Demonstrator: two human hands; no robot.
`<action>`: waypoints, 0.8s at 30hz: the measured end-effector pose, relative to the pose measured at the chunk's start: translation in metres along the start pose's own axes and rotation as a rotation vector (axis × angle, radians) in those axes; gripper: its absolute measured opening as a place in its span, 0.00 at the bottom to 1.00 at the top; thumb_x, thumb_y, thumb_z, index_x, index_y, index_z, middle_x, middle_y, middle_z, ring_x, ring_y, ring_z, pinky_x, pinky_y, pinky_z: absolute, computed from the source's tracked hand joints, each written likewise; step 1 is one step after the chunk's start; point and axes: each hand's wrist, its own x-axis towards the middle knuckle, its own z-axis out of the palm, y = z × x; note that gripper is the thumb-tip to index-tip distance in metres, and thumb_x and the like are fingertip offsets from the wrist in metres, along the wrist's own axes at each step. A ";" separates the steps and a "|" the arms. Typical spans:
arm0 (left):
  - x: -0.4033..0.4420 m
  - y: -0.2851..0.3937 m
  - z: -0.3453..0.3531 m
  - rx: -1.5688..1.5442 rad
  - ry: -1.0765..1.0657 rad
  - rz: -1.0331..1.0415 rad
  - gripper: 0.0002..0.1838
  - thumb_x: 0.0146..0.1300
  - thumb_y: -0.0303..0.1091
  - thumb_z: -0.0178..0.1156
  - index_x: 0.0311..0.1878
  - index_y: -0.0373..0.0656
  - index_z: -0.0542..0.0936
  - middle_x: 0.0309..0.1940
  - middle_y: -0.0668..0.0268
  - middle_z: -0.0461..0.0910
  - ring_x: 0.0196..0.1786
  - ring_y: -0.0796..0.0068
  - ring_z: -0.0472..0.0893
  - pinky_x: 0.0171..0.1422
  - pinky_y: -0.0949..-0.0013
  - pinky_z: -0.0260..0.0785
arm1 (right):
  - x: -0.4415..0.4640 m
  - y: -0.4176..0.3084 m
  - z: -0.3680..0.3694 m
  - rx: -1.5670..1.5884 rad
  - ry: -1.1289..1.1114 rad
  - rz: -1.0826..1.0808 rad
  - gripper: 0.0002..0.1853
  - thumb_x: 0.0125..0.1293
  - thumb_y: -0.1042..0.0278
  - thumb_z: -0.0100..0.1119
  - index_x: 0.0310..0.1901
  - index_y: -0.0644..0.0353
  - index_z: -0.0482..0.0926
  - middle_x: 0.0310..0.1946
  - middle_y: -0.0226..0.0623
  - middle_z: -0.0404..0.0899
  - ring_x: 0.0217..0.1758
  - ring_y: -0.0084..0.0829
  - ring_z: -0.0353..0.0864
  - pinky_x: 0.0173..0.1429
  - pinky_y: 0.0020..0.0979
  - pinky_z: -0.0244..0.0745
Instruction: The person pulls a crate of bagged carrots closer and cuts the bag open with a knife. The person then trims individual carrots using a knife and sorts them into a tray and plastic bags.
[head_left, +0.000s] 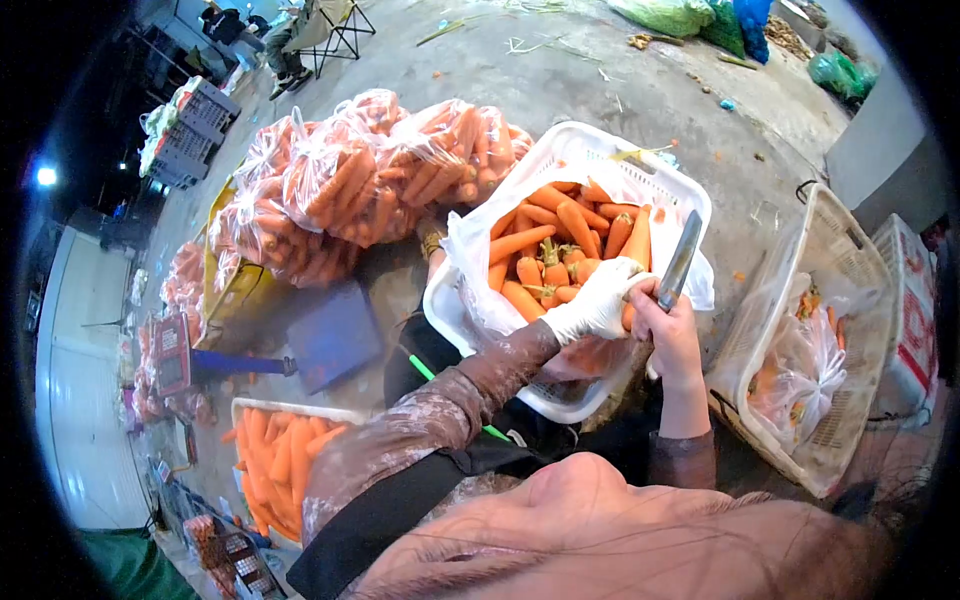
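My left hand [592,303], in a white glove, is closed around a carrot [628,318], with most of it hidden by my fingers. My bare right hand [668,328] grips a knife [681,258] right beside it, the blade pointing up and away. Both hands are over the near side of a white plastic basket [688,188] lined with a whitish bag [470,245]. Many carrots [573,222] fill the bag, some with trimmed green tops.
Bagged carrots [345,185] are heaped at the left beside a platform scale [333,335]. A crate of loose carrots [285,460] is at lower left. On the right, a beige crate [735,375] holds a plastic bag [812,385]. A folding chair [325,30] and a seated person's legs are behind.
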 end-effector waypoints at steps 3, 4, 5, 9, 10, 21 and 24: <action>-0.003 0.002 0.008 0.005 0.038 -0.027 0.30 0.32 0.36 0.68 0.46 0.47 0.75 0.37 0.56 0.73 0.44 0.52 0.72 0.48 0.57 0.63 | 0.000 -0.001 -0.004 0.025 0.003 -0.054 0.05 0.63 0.72 0.56 0.31 0.63 0.75 0.17 0.24 0.68 0.16 0.14 0.61 0.22 0.19 0.55; 0.000 0.001 0.006 0.011 0.067 -0.045 0.29 0.30 0.38 0.69 0.43 0.45 0.75 0.36 0.56 0.73 0.43 0.51 0.73 0.47 0.58 0.64 | -0.001 0.001 -0.007 0.032 0.006 -0.060 0.05 0.63 0.72 0.56 0.31 0.63 0.75 0.17 0.24 0.68 0.16 0.14 0.61 0.22 0.19 0.55; 0.001 -0.001 0.004 0.018 0.099 -0.067 0.29 0.29 0.41 0.71 0.39 0.44 0.75 0.35 0.55 0.74 0.42 0.50 0.73 0.45 0.59 0.65 | -0.001 0.001 -0.010 0.042 0.042 -0.063 0.05 0.63 0.72 0.56 0.32 0.63 0.76 0.17 0.24 0.67 0.16 0.14 0.61 0.21 0.19 0.56; 0.000 -0.014 -0.012 -0.056 -0.073 -0.209 0.37 0.30 0.40 0.73 0.48 0.38 0.72 0.42 0.51 0.76 0.49 0.55 0.76 0.54 0.62 0.68 | 0.000 0.000 -0.017 0.023 0.090 -0.103 0.05 0.64 0.71 0.56 0.32 0.63 0.76 0.15 0.22 0.66 0.15 0.14 0.61 0.21 0.19 0.56; -0.007 -0.020 -0.015 -0.022 0.052 -0.171 0.35 0.32 0.40 0.73 0.48 0.39 0.72 0.41 0.53 0.76 0.47 0.58 0.77 0.53 0.61 0.68 | -0.002 0.000 -0.024 -0.014 0.112 -0.110 0.05 0.64 0.71 0.55 0.32 0.62 0.75 0.16 0.22 0.65 0.16 0.14 0.60 0.21 0.19 0.55; -0.077 0.011 -0.111 -1.738 0.864 -0.140 0.35 0.51 0.49 0.57 0.57 0.32 0.67 0.52 0.49 0.72 0.57 0.54 0.71 0.69 0.57 0.59 | 0.004 0.022 -0.010 -0.634 0.231 -0.322 0.10 0.56 0.65 0.64 0.31 0.64 0.79 0.19 0.32 0.75 0.24 0.23 0.75 0.33 0.27 0.71; -0.098 -0.003 -0.114 -1.694 0.958 -0.194 0.32 0.56 0.48 0.55 0.58 0.33 0.67 0.55 0.51 0.70 0.58 0.55 0.71 0.69 0.61 0.59 | 0.016 0.044 0.004 -0.815 0.240 -0.494 0.11 0.57 0.63 0.64 0.33 0.63 0.79 0.22 0.31 0.77 0.25 0.24 0.76 0.33 0.27 0.72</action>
